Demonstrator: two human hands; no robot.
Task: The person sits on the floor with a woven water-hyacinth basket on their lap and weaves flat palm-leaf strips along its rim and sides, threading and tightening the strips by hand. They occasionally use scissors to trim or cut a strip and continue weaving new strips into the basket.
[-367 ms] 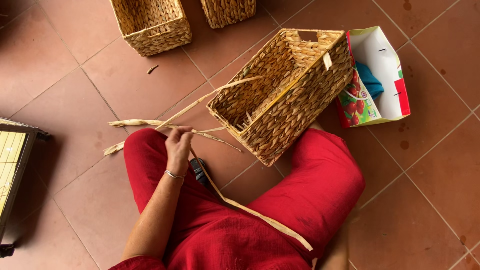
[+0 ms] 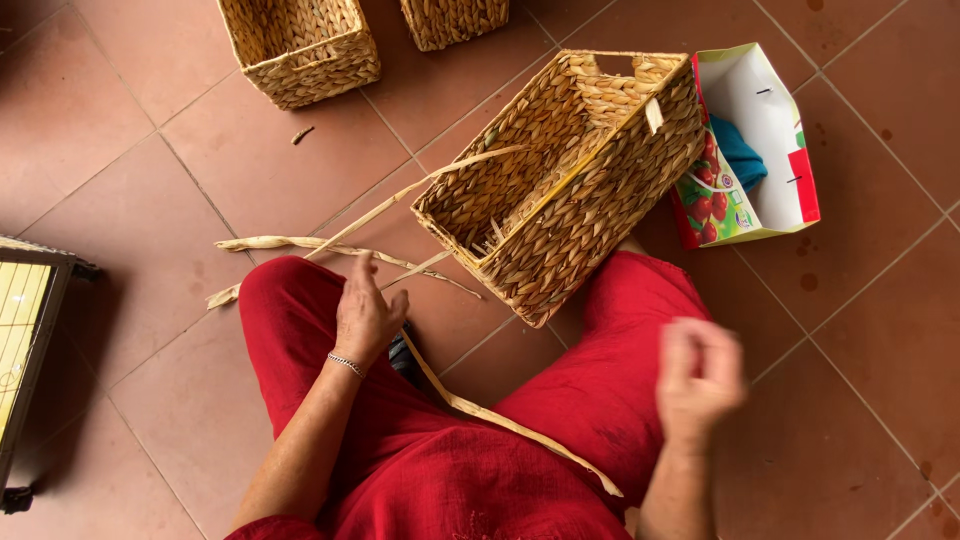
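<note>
A rectangular woven straw basket (image 2: 585, 190) lies tilted against my right leg, its opening turned toward me. Long dried straw strands (image 2: 330, 243) trail from its rim across the floor to my left knee. My left hand (image 2: 365, 315) rests on that knee in red trousers, fingers apart, fingertips close to a strand. A flat straw strip (image 2: 500, 418) runs across my lap between the legs. My right hand (image 2: 700, 380) hovers above the right thigh, blurred, fingers curled in with nothing visible in them.
Two more woven baskets (image 2: 300, 45) (image 2: 455, 18) stand on the tiled floor at the top. An open printed cardboard box (image 2: 765, 205) holding a blue cloth (image 2: 738, 152) lies right of the tilted basket. A dark-framed object (image 2: 25, 340) sits at the left edge.
My right hand has come into view above the right thigh. My left hand stays at the knee, its fingers now looser.
</note>
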